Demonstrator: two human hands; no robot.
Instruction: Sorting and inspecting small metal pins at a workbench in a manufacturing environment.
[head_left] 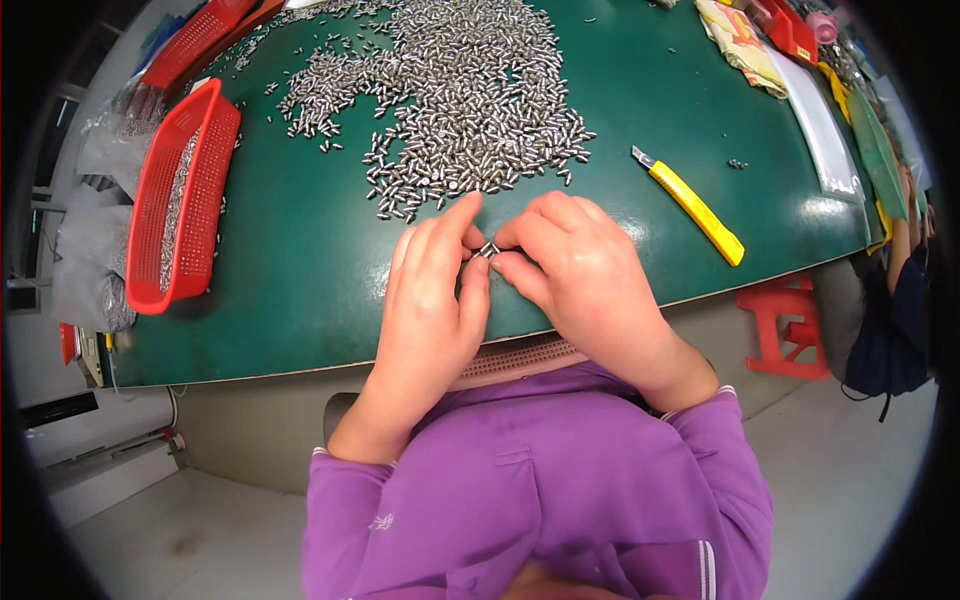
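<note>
Between my fingertips, just above the green tabletop [300, 270], are a few small silvery metal parts [487, 250], short and rounded like pins. My left hand [430, 290] has thumb and forefinger closed against them from the left. From the right, the thumb and forefinger of my right hand [580, 265] pinch at the same parts. How many parts each hand grips is hidden by the fingers. Right beyond my hands spreads a large pile of the same metal parts [480, 100], loose and lying in all directions.
A red perforated basket [217, 190] holding metal parts stands at the left. A yellow box cutter [697, 212], blade out, lies right of my hands. A few stray parts [738, 164] sit farther right. Below the table's right edge is a red stool [783, 330]; a pink basket [515, 360] is near my lap.
</note>
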